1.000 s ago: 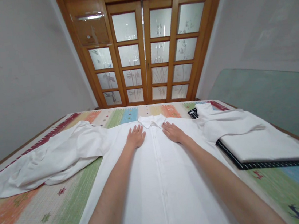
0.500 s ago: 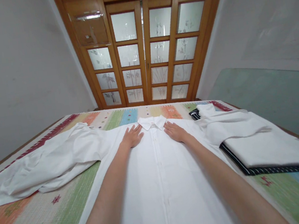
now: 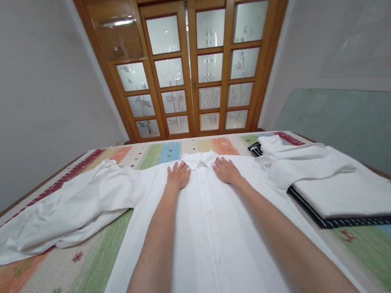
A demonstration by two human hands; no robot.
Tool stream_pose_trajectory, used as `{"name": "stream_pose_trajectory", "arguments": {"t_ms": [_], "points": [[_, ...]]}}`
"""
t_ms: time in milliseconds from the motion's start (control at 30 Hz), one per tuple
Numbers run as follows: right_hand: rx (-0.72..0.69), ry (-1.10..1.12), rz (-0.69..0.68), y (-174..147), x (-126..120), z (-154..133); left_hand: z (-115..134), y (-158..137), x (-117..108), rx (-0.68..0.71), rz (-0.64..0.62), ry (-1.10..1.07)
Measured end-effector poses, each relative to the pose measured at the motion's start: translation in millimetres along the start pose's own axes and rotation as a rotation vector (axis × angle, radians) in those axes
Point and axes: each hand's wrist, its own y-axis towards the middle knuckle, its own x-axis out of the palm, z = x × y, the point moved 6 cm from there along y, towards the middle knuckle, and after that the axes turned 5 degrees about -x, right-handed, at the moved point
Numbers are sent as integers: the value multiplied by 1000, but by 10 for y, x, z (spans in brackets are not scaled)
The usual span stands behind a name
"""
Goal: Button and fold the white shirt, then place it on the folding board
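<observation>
A white button-up shirt point(image 3: 210, 231) lies spread face up, its collar point(image 3: 200, 159) at the far end and its button placket running toward me. My left hand point(image 3: 178, 175) rests flat on the cloth just left of the collar, fingers spread and pointing away. On the other side, my right hand point(image 3: 226, 170) lies flat by the collar's right point, also with its fingers apart. The shirt's left-side sleeve point(image 3: 63, 209) stretches out creased across the patterned cover. Its right-side sleeve point(image 3: 302, 163) overlaps a pile of folded cloth.
Folded white cloth point(image 3: 353, 195) lies at right, over black striped fabric point(image 3: 308, 211). Underneath everything spreads a striped, multicoloured cover point(image 3: 72, 278). A pale green panel point(image 3: 354, 121) stands along the right edge. Wooden doors with glass panes point(image 3: 188, 65) are beyond the far edge.
My left hand has slid slightly right, closer to the collar. My right hand has shifted a little left and toward the far end. The shirt stays spread out.
</observation>
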Motion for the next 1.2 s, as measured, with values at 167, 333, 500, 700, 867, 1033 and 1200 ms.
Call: {"name": "stream_pose_trajectory", "arguments": {"t_ms": [167,333,500,700,867,1033,1200], "points": [[-208,20,-1,-7,25,-21,70,-35,-36,117,48,-10],[-148,49,-32,37,71,13,55,8,-18,93,73,-6],[-34,42,-33,46,63,-9,-3,102,74,-12,-1,-25],[116,50,-60,-13,57,88,-123,40,57,-108,-22,-10],[209,59,-65,-115,60,385,-411,-42,14,-176,-46,35],[287,36,-41,-146,76,519,-501,-41,24,-184,-19,57],[150,-11,-32,-59,59,170,-66,-12,98,-30,-35,27]]}}
